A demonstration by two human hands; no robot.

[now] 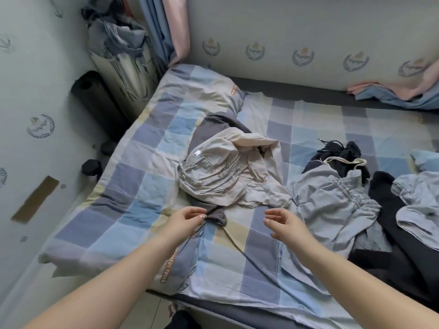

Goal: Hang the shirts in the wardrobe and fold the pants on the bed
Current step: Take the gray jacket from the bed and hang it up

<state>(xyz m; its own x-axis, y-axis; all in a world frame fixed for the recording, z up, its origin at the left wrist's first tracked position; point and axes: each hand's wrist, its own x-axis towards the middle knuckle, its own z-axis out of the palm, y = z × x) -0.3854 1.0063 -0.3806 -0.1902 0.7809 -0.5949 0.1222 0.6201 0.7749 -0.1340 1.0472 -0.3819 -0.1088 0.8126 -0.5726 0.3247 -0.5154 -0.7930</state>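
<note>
A crumpled beige garment (221, 176) lies in the middle of the bed on top of a dark grey garment (209, 129), whose lower end (217, 216) sticks out near my hands. My left hand (187, 220) hovers at that grey end, fingers loosely curled and fingertips touching or almost touching the cloth. A short way to the right, my right hand (283, 222) hangs above the quilt with relaxed fingers, holding nothing. Light blue pants with a gathered waistband (332, 205) lie to the right beside black clothes (339, 153).
The bed carries a blue, grey and cream checked quilt (142, 167). More light blue cloth (418, 203) and a black garment (392, 233) lie at the right edge. A clothes pile (116, 36) and a black roll (95, 100) stand in the left corner by the wall.
</note>
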